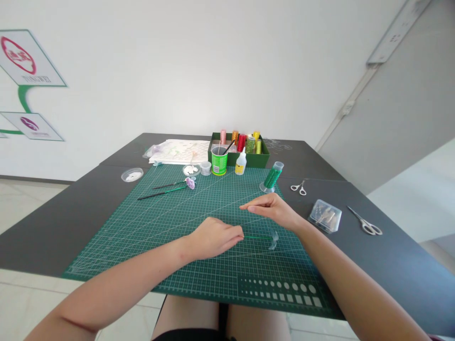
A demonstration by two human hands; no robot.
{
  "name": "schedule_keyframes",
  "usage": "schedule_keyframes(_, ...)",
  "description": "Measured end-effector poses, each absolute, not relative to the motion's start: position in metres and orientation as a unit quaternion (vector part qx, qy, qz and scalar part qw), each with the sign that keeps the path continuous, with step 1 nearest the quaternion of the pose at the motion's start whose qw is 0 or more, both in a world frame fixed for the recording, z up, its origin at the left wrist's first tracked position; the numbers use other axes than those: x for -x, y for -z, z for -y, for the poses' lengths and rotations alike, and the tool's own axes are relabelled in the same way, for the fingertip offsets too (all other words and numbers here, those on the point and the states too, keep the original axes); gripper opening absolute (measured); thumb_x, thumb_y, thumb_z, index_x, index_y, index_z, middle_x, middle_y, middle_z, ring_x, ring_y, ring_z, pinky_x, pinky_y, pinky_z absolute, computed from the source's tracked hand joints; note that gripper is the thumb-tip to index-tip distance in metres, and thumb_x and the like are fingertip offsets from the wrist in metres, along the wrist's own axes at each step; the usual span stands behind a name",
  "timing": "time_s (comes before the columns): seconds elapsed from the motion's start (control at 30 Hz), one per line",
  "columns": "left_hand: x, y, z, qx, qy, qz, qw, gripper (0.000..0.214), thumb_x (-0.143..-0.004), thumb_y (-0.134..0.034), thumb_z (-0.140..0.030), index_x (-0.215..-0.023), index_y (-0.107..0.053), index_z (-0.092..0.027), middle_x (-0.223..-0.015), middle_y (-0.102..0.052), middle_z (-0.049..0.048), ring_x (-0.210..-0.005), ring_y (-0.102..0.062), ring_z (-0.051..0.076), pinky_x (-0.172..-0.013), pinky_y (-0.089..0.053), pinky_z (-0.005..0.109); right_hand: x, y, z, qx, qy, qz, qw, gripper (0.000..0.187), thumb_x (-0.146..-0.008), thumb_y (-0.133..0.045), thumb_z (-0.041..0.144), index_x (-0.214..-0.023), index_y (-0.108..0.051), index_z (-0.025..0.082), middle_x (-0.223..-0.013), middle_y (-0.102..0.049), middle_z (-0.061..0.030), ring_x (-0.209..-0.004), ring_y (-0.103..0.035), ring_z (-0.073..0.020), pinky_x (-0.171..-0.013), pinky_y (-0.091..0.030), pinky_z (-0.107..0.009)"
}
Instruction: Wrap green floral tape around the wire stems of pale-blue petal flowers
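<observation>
My left hand (216, 238) is closed in a pinch on a thin green stem (258, 237) above the cutting mat (170, 222). Pale, translucent petals (273, 240) fan out at the stem's right end. Higher up and to the right, my right hand (273, 209) has thumb and fingers pressed together; whatever they hold is too fine to see. Just beyond it stands a spool of green thread (272, 176), tilted on a clear round base.
Two dark rods, one with a purple flower (191, 183), lie on the left of the mat. Behind are a green can (219, 162), a glue bottle (241, 163) and a thread box (263, 161). Small scissors (299, 188), a clear case (326, 215) and larger scissors (368, 226) lie right.
</observation>
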State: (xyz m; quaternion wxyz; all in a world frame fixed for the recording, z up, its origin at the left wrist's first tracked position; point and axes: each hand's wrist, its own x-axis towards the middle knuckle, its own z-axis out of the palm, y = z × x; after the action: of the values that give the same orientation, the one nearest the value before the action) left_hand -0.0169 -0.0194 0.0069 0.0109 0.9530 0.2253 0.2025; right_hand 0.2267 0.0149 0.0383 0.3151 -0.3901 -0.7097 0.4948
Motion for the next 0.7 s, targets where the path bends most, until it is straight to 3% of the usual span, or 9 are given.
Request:
schedule_keyframes(0.23, 0.019, -0.010, 0.022, -0.939, -0.271, -0.212, -0.003, 0.032, -0.111, -0.038, -0.034, -0.094, -0.061, -0.021, -0.067, -0.072, -0.0054, -0.052, -0.065, 0.013, -0.052, -0.038, 0.026, -0.230, -0.022, -0.027, 0.414, -0.513, 0.704, 0.265, 0.050, -0.083, -0.074, 0.056, -0.106, -0.085, 0.013, -0.051, -0.052, 0.0030, -0.052, -0.030, -0.0092, -0.049, -0.025, -0.026)
schedule_keyframes(0.4, 0.024, -0.005, 0.013, -0.904, -0.298, -0.306, -0.032, 0.028, -0.111, -0.039, -0.031, -0.099, -0.061, -0.019, -0.067, -0.073, -0.0038, -0.055, -0.069, 0.013, -0.053, -0.041, 0.024, -0.226, -0.005, -0.032, 0.405, -0.540, 0.702, 0.224, 0.050, -0.078, -0.077, 0.059, -0.095, -0.086, 0.013, -0.063, -0.063, -0.0026, -0.055, -0.037, -0.0100, -0.051, -0.027, -0.026)
schedule_keyframes(0.57, 0.029, -0.001, -0.006, -0.846, -0.269, -0.432, -0.158, 0.025, -0.107, -0.047, -0.029, -0.099, -0.069, -0.020, -0.056, -0.068, -0.0005, -0.049, -0.066, 0.019, -0.051, -0.039, 0.028, -0.217, -0.005, -0.025, 0.403, -0.580, 0.676, 0.212, 0.057, -0.080, -0.075, 0.061, -0.107, -0.084, 0.011, -0.051, -0.037, 0.0067, -0.051, -0.025, -0.0078, -0.048, -0.016, -0.026)
schedule_keyframes(0.7, 0.027, 0.000, -0.009, -0.838, -0.230, -0.483, -0.106, 0.020, -0.104, -0.054, -0.029, -0.112, -0.071, -0.022, -0.067, -0.076, 0.0037, -0.059, -0.072, 0.023, -0.056, -0.044, 0.029, -0.210, -0.007, -0.019, 0.384, -0.607, 0.655, 0.233, 0.058, -0.079, -0.077, 0.060, -0.110, -0.083, 0.010, -0.053, -0.034, 0.0074, -0.051, -0.024, -0.0073, -0.048, -0.015, -0.026)
